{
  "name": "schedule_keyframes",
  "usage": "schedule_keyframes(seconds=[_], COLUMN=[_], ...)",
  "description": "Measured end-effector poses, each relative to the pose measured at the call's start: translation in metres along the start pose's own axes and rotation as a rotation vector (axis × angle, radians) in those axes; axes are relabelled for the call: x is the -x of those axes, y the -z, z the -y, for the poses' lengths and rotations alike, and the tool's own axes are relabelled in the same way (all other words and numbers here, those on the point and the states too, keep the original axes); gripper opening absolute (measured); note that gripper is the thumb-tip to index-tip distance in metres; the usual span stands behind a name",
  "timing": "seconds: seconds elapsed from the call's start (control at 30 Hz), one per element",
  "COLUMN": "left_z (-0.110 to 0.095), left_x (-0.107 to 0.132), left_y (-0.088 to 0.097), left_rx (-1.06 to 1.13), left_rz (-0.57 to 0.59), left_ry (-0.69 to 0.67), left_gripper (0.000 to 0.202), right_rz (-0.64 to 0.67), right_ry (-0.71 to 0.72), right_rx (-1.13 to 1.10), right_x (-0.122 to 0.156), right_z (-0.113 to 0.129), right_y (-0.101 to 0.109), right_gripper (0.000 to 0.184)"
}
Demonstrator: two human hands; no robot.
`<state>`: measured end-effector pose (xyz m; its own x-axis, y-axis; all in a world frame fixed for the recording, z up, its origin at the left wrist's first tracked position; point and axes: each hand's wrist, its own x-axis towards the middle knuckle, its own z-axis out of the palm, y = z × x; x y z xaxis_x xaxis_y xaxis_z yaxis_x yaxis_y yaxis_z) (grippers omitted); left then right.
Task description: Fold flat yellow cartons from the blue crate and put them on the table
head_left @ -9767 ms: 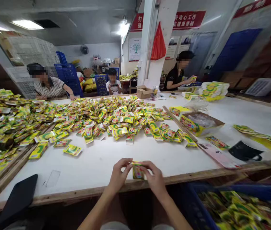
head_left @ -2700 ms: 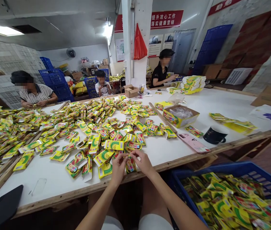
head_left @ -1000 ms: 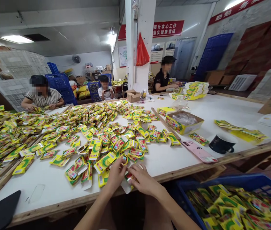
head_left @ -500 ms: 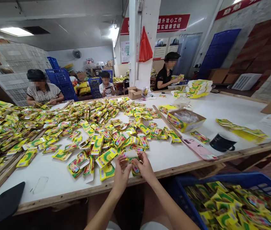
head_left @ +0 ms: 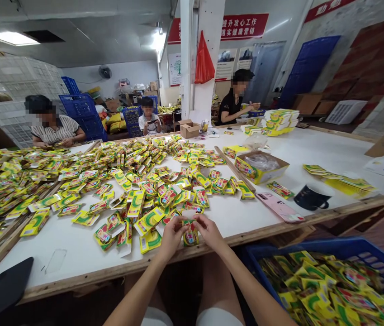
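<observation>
Between my two hands, at the front edge of the white table (head_left: 86, 253), is a small yellow-green box (head_left: 191, 236) with its printed front facing me. My left hand (head_left: 173, 233) pinches the upper left of the box, near its pale raised flap. On the other side, my right hand (head_left: 208, 232) has thumb and fingers closed on the upper right corner. Just beyond and to the left lies a loose heap of similar small boxes (head_left: 135, 202), several with white end flaps standing out.
A blue crate (head_left: 251, 251) full of boxes stands low at my right. On the table are a pink phone (head_left: 278, 207), a dark mug (head_left: 310, 198) and an open carton (head_left: 273, 174). Wooden strips (head_left: 234, 170) divide the tabletop. Co-workers sit across it.
My hands have closed in on the top of the small box, and its front now shows more fully between them. The co-worker at the right has lowered the packet held before.
</observation>
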<state>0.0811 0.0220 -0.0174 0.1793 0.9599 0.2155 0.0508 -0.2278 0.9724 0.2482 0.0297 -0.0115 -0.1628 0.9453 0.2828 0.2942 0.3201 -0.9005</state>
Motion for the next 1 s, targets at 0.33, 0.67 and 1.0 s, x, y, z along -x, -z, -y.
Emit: schedule_keyframes(seconds=[0.33, 0.67, 1.0], left_z=[-0.007, -0.02, -0.017], left_x=[-0.014, -0.003, 0.001], left_y=[0.001, -0.004, -0.002], left_rx=[0.093, -0.087, -0.132], left_rz=[-0.042, -0.151, -0.167], left_ry=[-0.071, -0.055, -0.089], left_gripper=[0.027, 0.018, 0.023], right_rz=[-0.053, -0.069, -0.047], right_ry=[0.003, 0.006, 0.034], right_rx=[-0.083, 0.007, -0.012], right_x=[0.0, -0.002, 0.0], right_z=[0.006, 0.019, 0.012], right_y=[0.002, -0.004, -0.005], right_gripper=[0.022, 0.02, 0.02])
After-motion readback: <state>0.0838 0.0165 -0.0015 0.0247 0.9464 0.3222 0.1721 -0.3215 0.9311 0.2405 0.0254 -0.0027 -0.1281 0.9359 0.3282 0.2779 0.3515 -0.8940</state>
